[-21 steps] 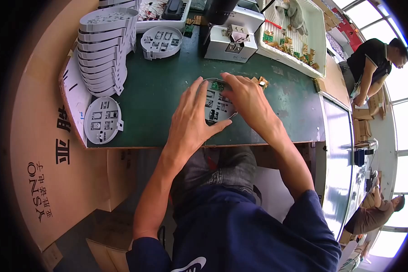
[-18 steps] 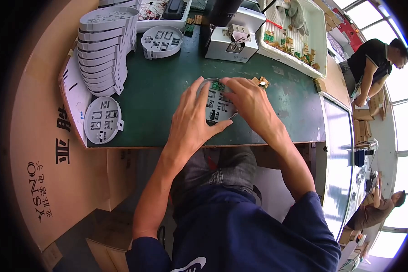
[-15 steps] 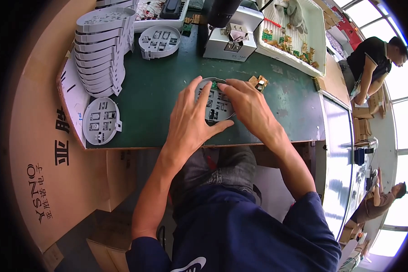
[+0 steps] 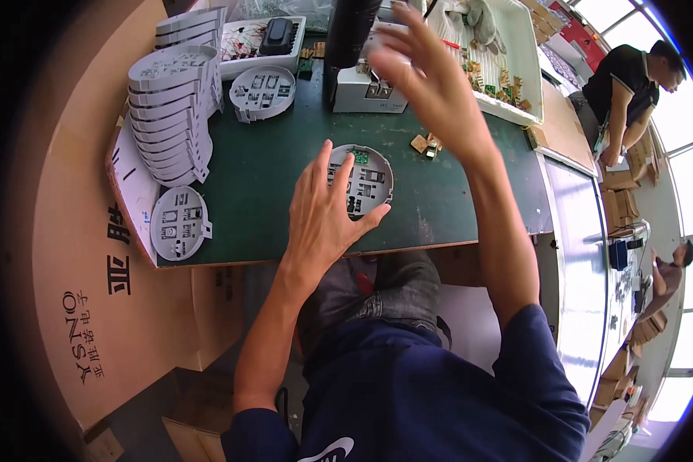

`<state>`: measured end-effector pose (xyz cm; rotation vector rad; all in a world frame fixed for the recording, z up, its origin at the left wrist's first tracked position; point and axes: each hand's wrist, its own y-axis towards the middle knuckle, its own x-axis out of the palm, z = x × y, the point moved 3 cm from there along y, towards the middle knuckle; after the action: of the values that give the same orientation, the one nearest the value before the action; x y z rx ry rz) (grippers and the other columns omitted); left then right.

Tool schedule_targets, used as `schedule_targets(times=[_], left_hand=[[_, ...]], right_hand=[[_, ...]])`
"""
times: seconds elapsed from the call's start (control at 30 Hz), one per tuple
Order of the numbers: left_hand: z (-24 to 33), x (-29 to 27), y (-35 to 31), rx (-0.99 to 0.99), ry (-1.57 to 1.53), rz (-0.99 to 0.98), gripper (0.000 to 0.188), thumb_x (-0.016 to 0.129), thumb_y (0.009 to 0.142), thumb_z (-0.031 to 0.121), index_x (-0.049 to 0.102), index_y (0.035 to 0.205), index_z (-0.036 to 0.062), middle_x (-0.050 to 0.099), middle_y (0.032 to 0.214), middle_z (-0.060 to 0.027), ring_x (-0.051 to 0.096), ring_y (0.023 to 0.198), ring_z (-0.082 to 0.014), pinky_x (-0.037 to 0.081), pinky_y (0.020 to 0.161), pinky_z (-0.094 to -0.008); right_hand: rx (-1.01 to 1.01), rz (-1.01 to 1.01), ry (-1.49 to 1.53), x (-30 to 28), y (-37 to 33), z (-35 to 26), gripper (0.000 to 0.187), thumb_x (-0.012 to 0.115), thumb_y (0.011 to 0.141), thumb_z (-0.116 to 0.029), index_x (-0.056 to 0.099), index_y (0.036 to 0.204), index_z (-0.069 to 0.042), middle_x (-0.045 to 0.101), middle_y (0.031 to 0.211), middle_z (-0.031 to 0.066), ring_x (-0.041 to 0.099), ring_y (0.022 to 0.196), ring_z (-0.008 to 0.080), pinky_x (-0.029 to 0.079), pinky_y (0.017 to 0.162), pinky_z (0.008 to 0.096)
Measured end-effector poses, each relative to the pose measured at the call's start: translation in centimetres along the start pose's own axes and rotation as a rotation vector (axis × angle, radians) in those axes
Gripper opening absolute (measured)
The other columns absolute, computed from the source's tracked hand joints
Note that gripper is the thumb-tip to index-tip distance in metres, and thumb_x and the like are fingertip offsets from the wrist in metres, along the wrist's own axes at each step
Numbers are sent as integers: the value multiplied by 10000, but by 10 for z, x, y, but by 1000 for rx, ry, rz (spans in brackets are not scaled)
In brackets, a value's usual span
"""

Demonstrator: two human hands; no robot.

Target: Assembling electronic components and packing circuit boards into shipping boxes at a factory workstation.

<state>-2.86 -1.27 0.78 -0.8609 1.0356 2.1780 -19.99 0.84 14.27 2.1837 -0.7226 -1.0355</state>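
Observation:
A round grey plastic housing [image 4: 375, 165] with square cut-outs lies on the green table top, a small green circuit board [image 4: 359, 157] at its far inner edge. My left hand [image 4: 319, 204] grips this housing from the left, fingers over its far side and thumb along its near rim. Off the housing, my right hand [image 4: 431, 81] is raised and smeared by motion. Its fingers look stretched apart, with nothing visible in them, close to a black cylindrical tool [image 4: 353, 35] at the far side. What the tool hangs from is out of view.
Stacked grey housings [image 4: 165, 115] stand at the left, a single one [image 4: 179, 223] below them and another [image 4: 262, 92] behind. A white box [image 4: 358, 96] and a foam tray [image 4: 508, 115] of small boards stand at the back. Small brown pieces [image 4: 427, 145] lie right. Two people work farther right.
My right hand has left the housing and swung up and away toward the black tool. My left hand keeps its hold on the housing. The whole view has shifted slightly.

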Motion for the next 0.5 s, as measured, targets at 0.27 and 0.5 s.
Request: schedule_targets(times=[0.27,0.5], left_hand=[[5,-3,5,-17,-42,-20,817,772,789,529,542,1383,15,407,1504,-205,467,1310,-378,413,1078,-478],[3,-5,2,-32,-35,-28,803,783,785,509,548,1375,17,408,1504,-194,475,1299,-371,415,1077,-474]], right_hand=[[228,-109,567,12,82,-16,563,684,964,-446,600,1239,39,665,1131,133,629,1032,168,503,890,290],[218,220,735,-10,68,-4,356,697,960,-328,622,1020,15,650,862,65,607,709,128,495,616,278]])
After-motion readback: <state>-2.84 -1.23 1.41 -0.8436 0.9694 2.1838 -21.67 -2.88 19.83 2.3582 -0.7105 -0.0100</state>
